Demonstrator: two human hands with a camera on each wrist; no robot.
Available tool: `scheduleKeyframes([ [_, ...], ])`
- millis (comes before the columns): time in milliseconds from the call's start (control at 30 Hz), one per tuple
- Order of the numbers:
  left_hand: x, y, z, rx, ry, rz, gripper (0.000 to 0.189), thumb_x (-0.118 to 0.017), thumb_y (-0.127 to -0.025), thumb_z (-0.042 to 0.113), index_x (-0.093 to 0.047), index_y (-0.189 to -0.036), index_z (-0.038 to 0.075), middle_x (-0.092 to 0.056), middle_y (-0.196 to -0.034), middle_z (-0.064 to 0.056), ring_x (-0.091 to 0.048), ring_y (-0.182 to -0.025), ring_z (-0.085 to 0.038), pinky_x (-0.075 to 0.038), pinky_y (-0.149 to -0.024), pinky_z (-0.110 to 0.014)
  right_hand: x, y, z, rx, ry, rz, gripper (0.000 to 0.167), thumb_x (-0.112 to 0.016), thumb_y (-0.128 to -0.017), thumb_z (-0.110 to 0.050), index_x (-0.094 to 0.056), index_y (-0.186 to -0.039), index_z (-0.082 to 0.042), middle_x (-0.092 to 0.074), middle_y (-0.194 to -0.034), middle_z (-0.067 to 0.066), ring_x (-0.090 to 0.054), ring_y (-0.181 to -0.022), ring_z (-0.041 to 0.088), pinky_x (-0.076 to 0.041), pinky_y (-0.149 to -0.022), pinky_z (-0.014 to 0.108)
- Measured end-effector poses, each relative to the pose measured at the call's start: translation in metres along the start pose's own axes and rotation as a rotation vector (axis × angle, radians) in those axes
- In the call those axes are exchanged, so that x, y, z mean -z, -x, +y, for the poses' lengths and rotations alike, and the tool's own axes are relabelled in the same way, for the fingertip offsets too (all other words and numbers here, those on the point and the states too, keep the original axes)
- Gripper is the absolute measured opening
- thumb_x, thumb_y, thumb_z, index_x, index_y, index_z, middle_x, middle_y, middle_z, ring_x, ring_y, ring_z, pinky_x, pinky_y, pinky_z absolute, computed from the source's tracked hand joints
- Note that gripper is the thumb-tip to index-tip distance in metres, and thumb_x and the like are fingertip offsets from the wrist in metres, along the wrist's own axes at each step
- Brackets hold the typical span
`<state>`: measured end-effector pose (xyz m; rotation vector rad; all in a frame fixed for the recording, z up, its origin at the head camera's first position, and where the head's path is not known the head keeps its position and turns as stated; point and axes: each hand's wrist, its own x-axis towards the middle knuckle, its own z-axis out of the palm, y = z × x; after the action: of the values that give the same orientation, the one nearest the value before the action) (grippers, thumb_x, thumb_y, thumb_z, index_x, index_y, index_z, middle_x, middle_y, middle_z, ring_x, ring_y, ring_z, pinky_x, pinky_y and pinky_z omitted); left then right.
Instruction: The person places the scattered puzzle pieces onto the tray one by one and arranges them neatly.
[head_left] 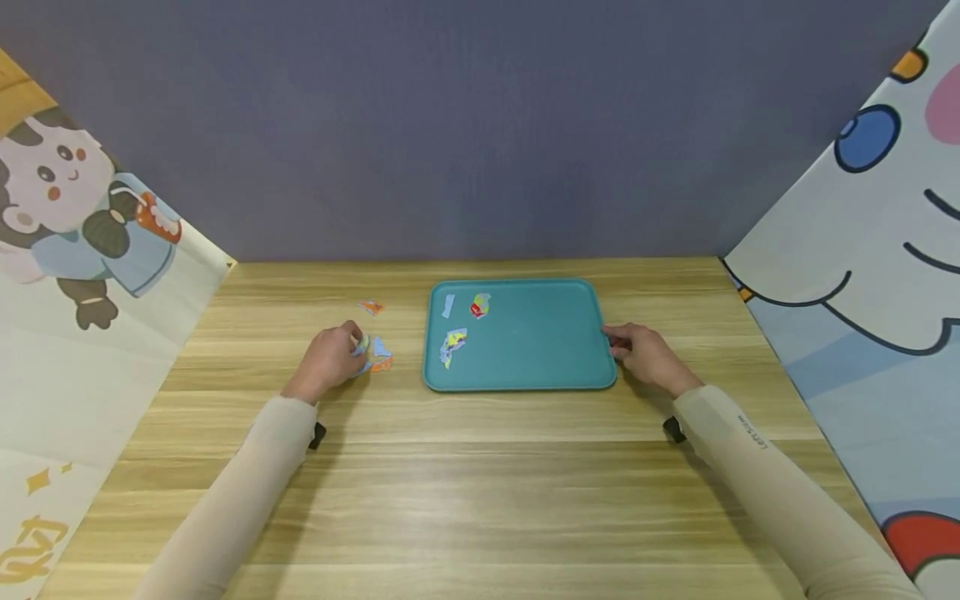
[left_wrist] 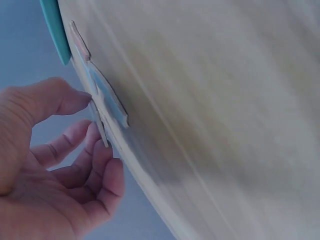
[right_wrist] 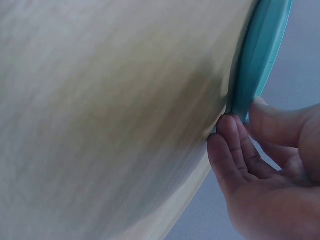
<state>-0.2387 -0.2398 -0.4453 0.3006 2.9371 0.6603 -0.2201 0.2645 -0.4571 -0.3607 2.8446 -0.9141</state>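
Note:
Left of the tray, my left hand point(head_left: 327, 360) pinches a flat, irregular puzzle piece point(left_wrist: 100, 125) between thumb and fingers, tilted up on its edge. Right beside it on the table lie a blue puzzle piece point(head_left: 381, 347) and an orange one point(head_left: 382, 365). Farther back is a small orange and blue piece point(head_left: 371, 307). At the right end of the teal tray point(head_left: 540, 333), my right hand point(head_left: 643, 354) grips the rim, thumb on the outer wall and fingers low at the tabletop. The tray's left part carries a pale blue strip point(head_left: 448, 306), a red-green piece point(head_left: 480, 306) and a yellow-blue piece point(head_left: 453, 345).
The wood-grain table point(head_left: 480, 500) runs back to a grey-blue wall panel point(head_left: 480, 133). Cartoon-printed panels stand along both sides, the left one point(head_left: 90, 350) and the right one point(head_left: 847, 350).

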Motion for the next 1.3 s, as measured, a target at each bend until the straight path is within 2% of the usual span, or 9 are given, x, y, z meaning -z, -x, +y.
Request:
scheduleKeyframes([
  [167, 0.0, 0.0, 0.008, -0.056, 0.02, 0.065, 0.027, -0.066, -0.081, 0.008, -0.061, -0.103, -0.006, -0.065, -0.094, -0.02, -0.061, -0.089, -0.033, -0.049, -0.077, -0.045, 0.0, 0.0, 0.0, -0.001, -0.001, 0.003, 0.043, -0.056, -0.091, 0.004, -0.047, -0.133, 0.008, -0.059, -0.102, 0.018, -0.057, -0.095, 0.031, -0.047, -0.082, 0.045],
  [333, -0.002, -0.003, 0.018, -0.106, 0.041, 0.085, 0.023, -0.067, -0.082, 0.008, -0.064, -0.101, -0.005, -0.065, -0.094, -0.018, -0.062, -0.088, -0.032, -0.051, -0.076, -0.043, 0.0, 0.0, 0.0, -0.005, 0.0, -0.001, 0.043, -0.056, -0.092, 0.003, -0.047, -0.133, 0.007, -0.059, -0.103, 0.018, -0.057, -0.096, 0.031, -0.047, -0.082, 0.045],
  [667, -0.007, -0.013, 0.055, -0.215, 0.021, 0.155, 0.013, -0.068, -0.079, 0.008, -0.069, -0.09, 0.001, -0.068, -0.086, -0.01, -0.063, -0.082, -0.024, -0.049, -0.076, -0.04, 0.001, 0.0, 0.0, 0.005, -0.008, 0.01, 0.042, -0.056, -0.092, 0.003, -0.047, -0.133, 0.008, -0.059, -0.104, 0.019, -0.057, -0.096, 0.031, -0.047, -0.083, 0.045],
  [933, -0.02, -0.022, 0.088, -0.295, 0.009, 0.131, 0.014, -0.069, -0.079, 0.008, -0.07, -0.09, 0.0, -0.065, -0.087, -0.012, -0.059, -0.082, -0.025, -0.047, -0.077, -0.037, 0.002, 0.001, 0.001, -0.003, -0.001, 0.013, 0.042, -0.055, -0.092, 0.004, -0.047, -0.133, 0.007, -0.059, -0.103, 0.018, -0.057, -0.096, 0.03, -0.047, -0.083, 0.045],
  [1300, -0.038, -0.037, 0.122, -0.378, 0.017, 0.092, 0.011, -0.07, -0.082, 0.007, -0.072, -0.091, 0.001, -0.068, -0.088, -0.009, -0.062, -0.086, -0.023, -0.048, -0.079, -0.036, 0.0, 0.001, 0.001, 0.012, 0.005, 0.03, 0.042, -0.057, -0.091, 0.003, -0.048, -0.132, 0.007, -0.06, -0.104, 0.02, -0.057, -0.096, 0.032, -0.046, -0.084, 0.046],
])
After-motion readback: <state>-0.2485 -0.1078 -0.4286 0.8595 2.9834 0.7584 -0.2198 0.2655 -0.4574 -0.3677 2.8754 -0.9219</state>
